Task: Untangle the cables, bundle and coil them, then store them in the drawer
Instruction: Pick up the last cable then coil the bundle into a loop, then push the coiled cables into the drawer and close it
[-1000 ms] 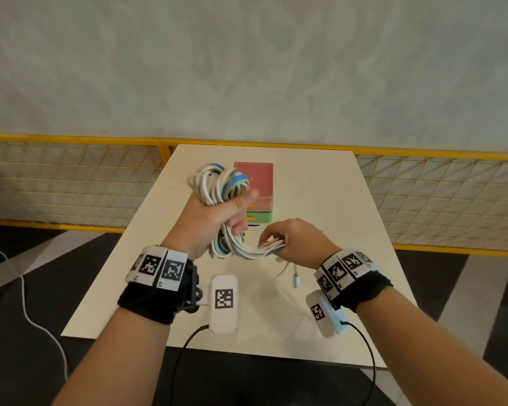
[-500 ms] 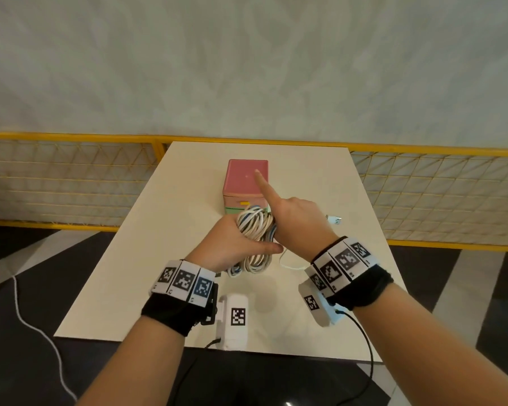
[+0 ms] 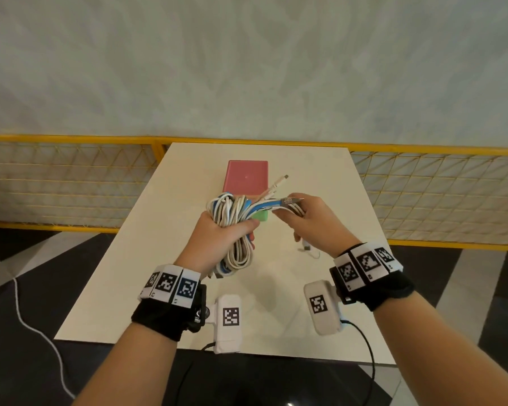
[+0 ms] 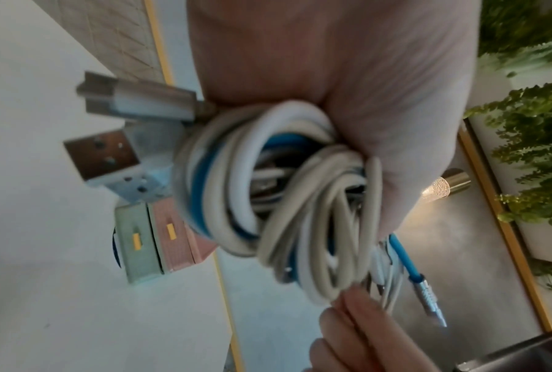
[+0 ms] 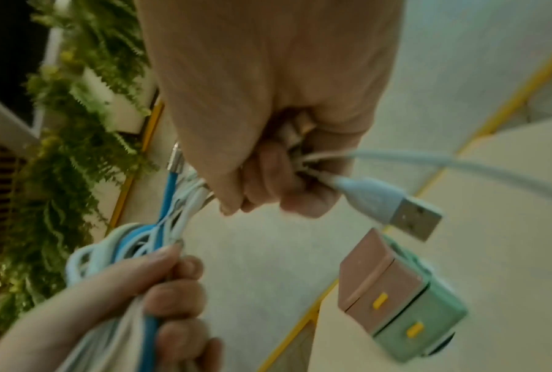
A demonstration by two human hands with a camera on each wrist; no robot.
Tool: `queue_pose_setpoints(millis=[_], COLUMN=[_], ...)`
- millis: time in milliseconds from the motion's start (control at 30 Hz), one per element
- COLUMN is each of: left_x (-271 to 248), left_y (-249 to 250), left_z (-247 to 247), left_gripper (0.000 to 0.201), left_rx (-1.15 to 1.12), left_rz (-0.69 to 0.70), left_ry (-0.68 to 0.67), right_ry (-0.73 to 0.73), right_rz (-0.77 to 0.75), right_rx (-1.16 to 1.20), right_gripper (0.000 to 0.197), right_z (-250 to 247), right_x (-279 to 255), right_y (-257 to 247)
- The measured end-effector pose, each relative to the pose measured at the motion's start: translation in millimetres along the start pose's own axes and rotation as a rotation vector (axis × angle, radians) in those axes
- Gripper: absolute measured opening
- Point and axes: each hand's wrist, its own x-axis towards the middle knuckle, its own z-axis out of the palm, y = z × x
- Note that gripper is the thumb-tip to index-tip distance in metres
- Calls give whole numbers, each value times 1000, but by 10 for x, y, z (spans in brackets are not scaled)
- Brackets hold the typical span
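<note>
My left hand [image 3: 222, 232] grips a coil of white and blue cables [image 3: 232, 227] by its middle, above the table in front of the drawer box. My right hand [image 3: 308, 221] is fisted round the loose cable ends [image 3: 279, 200] that run right from the coil, and plugs stick out past it. The right wrist view shows a USB plug [image 5: 405, 216] poking from that fist [image 5: 268, 156]. In the left wrist view, the coil [image 4: 268, 201] fills my left hand [image 4: 379, 113], with USB plugs [image 4: 106, 156] beside it. The small drawer box [image 3: 245, 177] has a pink and a green drawer, both closed.
The cream table [image 3: 159, 259] backs onto a yellow mesh railing [image 3: 71, 183]. A cable end with a small plug [image 3: 306, 247] lies on the table under my right hand. A white cord [image 3: 21, 312] trails on the dark floor at the left.
My right hand was stretched over the drawer box with a finger out; now it is fisted on the cable ends right of the coil. My left hand has raised the coil.
</note>
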Motion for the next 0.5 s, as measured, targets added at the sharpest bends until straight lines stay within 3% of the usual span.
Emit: queue_pose_setpoints(millis=[67,233,367,500], left_x=[-3,23,7,50], left_y=[-6,1,72,113], left_z=[37,125,236,317], left_gripper=[14,6,16,25], left_rx=[-38,-45,-108,-66], left_rz=[-7,1,24,63], left_ry=[27,72,47,87], right_ry=[14,7,55,-5], right_rz=[43,102,100,119], right_rx=[152,431,438,495], right_gripper=[21,17,35,39], right_z=[89,244,358,342], right_x=[-11,0,28,47], right_y=[-17,-129,-183,-198])
